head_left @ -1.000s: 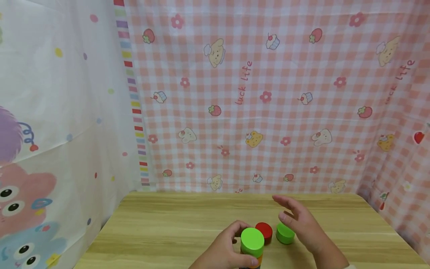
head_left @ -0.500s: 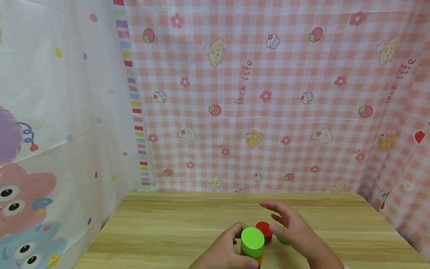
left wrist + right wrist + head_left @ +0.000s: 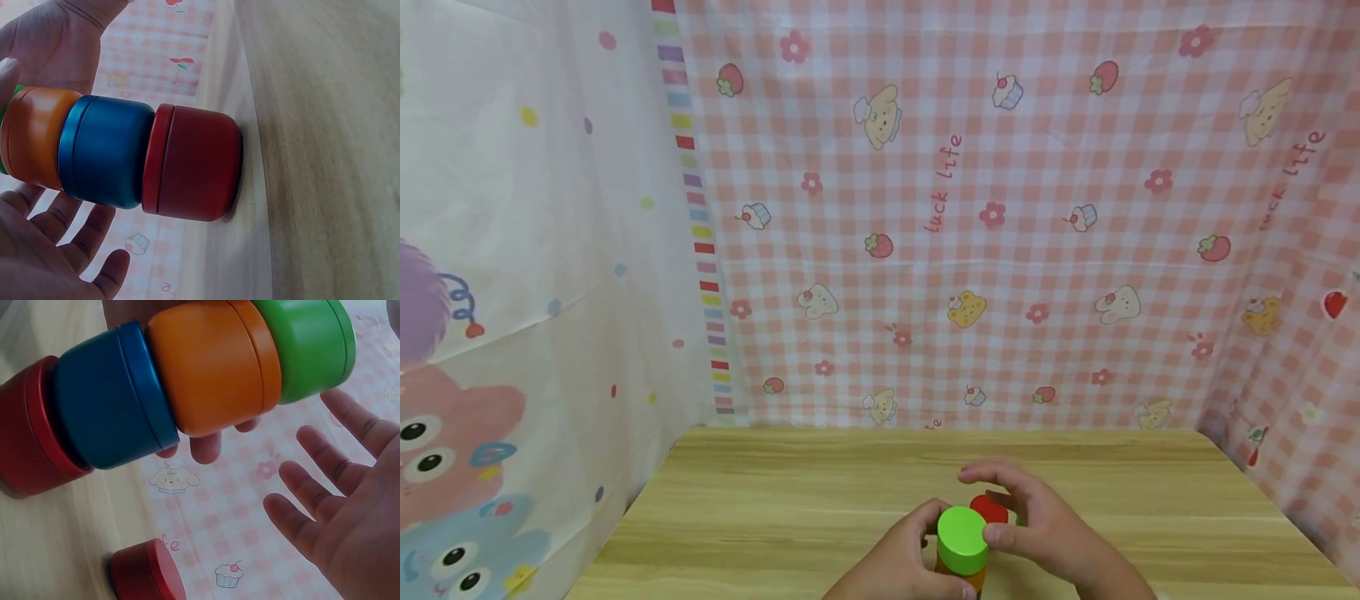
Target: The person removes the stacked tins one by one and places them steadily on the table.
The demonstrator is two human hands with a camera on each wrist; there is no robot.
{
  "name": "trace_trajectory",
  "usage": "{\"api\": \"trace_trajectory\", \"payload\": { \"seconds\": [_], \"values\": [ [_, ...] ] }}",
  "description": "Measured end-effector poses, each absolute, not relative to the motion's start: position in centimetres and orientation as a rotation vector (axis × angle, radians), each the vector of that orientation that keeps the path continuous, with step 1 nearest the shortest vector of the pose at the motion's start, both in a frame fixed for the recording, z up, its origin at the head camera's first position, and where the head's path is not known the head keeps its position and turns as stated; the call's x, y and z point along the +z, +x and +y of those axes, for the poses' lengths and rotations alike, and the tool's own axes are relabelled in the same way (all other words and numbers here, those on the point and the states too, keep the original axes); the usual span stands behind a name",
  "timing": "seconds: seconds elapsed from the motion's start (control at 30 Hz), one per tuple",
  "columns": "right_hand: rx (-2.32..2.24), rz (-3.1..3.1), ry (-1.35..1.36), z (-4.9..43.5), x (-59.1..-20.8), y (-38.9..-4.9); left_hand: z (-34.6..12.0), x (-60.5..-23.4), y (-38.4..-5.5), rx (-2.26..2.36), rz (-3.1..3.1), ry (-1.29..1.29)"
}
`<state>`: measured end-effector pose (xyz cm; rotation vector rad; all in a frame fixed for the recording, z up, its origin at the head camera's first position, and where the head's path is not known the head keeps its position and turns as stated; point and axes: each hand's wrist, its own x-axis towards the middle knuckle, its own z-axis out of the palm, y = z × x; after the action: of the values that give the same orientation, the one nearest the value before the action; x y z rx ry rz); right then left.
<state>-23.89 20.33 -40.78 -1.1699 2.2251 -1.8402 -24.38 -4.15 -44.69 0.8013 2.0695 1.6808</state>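
Observation:
Small round lidded tins stand stacked: red (image 3: 197, 162) at the bottom on the table, then blue (image 3: 115, 394), orange (image 3: 212, 369) and light green (image 3: 962, 533) on top. My left hand (image 3: 902, 554) grips the upper stack, its thumb in front and its fingertips showing behind the orange and blue tins in the right wrist view. My right hand (image 3: 1037, 525) is at the stack's right side, fingers spread and thumb tip at the green tin's edge. Behind the stack sits a loose red tin (image 3: 989, 506). A second green tin (image 3: 1021, 520) is mostly hidden by my right hand.
The wooden table (image 3: 760, 508) reaches back to a pink checked cloth (image 3: 1037, 167) hung upright behind it. A white patterned cloth (image 3: 572, 208) hangs along the left side, and more checked cloth along the right.
My right hand has moved left from beside the loose green tin to the top of the stack, now covering most of that tin. My left hand keeps its grip in place.

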Motion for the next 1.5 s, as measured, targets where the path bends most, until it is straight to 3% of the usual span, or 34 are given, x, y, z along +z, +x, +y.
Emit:
{"api": "trace_trajectory", "payload": {
  "seconds": [1.5],
  "values": [
    [-1.629, 2.219, -1.145, 19.83, -41.23, -24.0, -4.22, -45.33, -24.68, 1.657, 2.011, 0.833]
  ]
}}
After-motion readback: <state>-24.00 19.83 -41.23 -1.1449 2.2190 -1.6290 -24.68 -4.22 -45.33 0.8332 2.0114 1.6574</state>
